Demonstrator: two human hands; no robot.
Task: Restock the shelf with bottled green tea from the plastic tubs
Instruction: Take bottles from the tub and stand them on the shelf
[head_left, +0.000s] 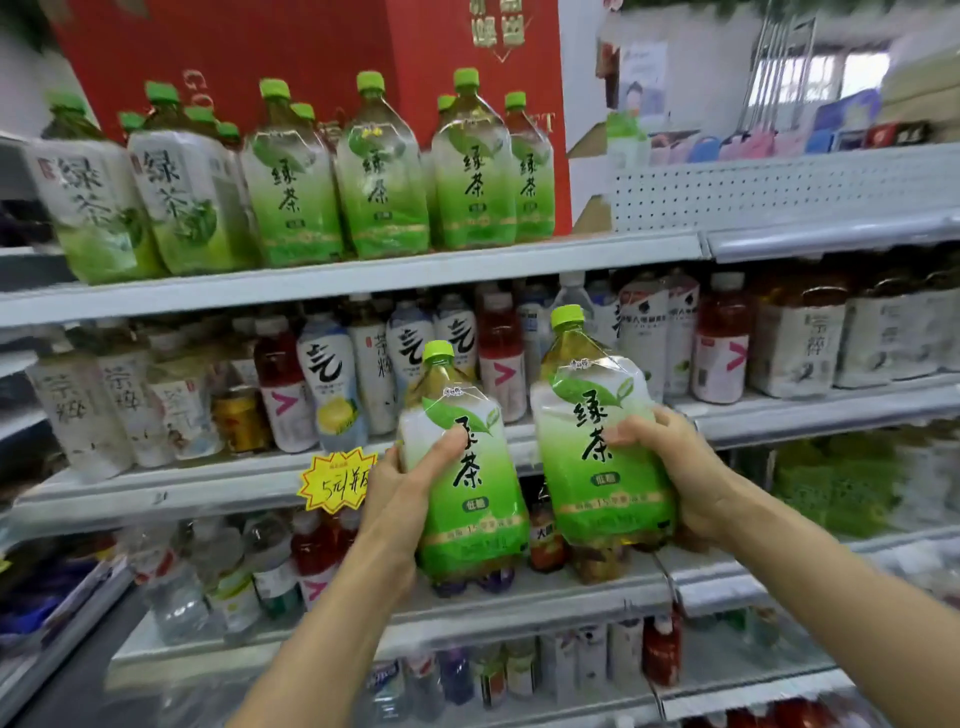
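At ten o'clock, green tea bottles (291, 176) line the top shelf (363, 275). Near centre, the left hand (410, 483) grips one green tea bottle (467, 467); at three o'clock, the right hand (675, 467) grips another bottle (597, 431), both upright, before the middle shelves.

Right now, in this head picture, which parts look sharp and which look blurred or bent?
Head view: the two held bottles, left and right, and both hands, left and right, are fairly sharp; the shelf edges curve from wide-angle distortion; the corners and the lowest drinks are smeared; the window at top right is overexposed.
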